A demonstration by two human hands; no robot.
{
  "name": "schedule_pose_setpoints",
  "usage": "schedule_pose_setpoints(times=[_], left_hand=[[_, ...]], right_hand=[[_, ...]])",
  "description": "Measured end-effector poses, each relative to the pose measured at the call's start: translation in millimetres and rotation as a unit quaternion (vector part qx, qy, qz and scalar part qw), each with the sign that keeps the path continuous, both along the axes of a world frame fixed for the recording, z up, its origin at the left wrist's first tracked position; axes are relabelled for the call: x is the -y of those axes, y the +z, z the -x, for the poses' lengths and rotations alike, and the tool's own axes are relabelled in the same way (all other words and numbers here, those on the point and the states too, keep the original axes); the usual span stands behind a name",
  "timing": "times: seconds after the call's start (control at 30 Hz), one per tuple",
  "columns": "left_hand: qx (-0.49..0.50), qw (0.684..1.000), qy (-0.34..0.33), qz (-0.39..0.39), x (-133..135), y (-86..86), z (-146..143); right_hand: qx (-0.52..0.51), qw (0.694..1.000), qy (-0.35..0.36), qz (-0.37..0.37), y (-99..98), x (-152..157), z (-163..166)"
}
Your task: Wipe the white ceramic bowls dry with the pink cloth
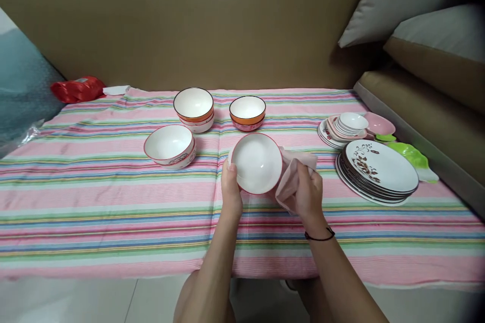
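A white bowl with a red rim (256, 161) is tilted toward me above the striped cloth (94, 202). My left hand (230, 189) grips its left edge. My right hand (308, 194) holds a pale pink cloth (293, 174) pressed against the bowl's right side. A black band circles my right wrist.
Further back stand a white red-rimmed bowl (170, 145), an orange stack of bowls (194, 108) and another orange bowl (247, 112). At the right lie a stack of flowered plates (379, 171), small saucers (350, 123), a pink dish (380, 124) and green leaf dishes (413, 156). A red packet (78, 89) lies far left.
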State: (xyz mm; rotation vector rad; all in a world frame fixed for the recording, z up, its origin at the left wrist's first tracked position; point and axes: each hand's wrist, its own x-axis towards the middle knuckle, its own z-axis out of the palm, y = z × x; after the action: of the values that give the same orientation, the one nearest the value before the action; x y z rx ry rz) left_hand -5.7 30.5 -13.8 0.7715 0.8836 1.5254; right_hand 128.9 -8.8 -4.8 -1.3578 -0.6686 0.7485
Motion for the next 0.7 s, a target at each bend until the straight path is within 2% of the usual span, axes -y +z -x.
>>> schedule_pose_setpoints(times=[0.07,0.13,0.17,0.27,0.33,0.4,0.47,0.53,0.7], left_hand=[[-0.012,0.998,0.052,-0.013,-3.6,-2.4,3.9],[-0.047,0.995,0.085,-0.037,-6.9,-3.2,9.2],[-0.07,0.991,0.094,-0.057,-8.2,-3.0,12.2],[-0.164,0.973,0.111,-0.12,-10.3,-0.2,21.2],[-0.238,0.955,0.099,-0.149,-10.3,2.6,26.0],[-0.297,0.939,0.049,-0.167,-9.5,5.1,28.8],[-0.321,0.931,-0.004,-0.173,-8.5,6.5,29.5],[-0.308,0.938,-0.017,-0.159,-7.6,6.9,29.0],[-0.22,0.97,-0.008,-0.1,-7.8,6.0,28.8]], right_hand=[[0.039,0.996,0.07,-0.03,-1.8,4.4,5.0],[0.147,0.976,0.147,-0.068,-2.6,9.5,13.7],[0.218,0.956,0.178,-0.089,-2.4,11.9,19.2],[0.405,0.868,0.257,-0.129,0.4,17.2,36.3],[0.442,0.831,0.307,-0.143,2.8,19.1,44.0],[0.429,0.824,0.341,-0.143,4.2,19.9,46.0],[0.424,0.821,0.359,-0.13,4.0,19.9,42.8],[0.453,0.809,0.361,-0.105,2.0,18.8,36.7],[0.588,0.764,0.262,-0.049,-5.0,14.0,25.0]])
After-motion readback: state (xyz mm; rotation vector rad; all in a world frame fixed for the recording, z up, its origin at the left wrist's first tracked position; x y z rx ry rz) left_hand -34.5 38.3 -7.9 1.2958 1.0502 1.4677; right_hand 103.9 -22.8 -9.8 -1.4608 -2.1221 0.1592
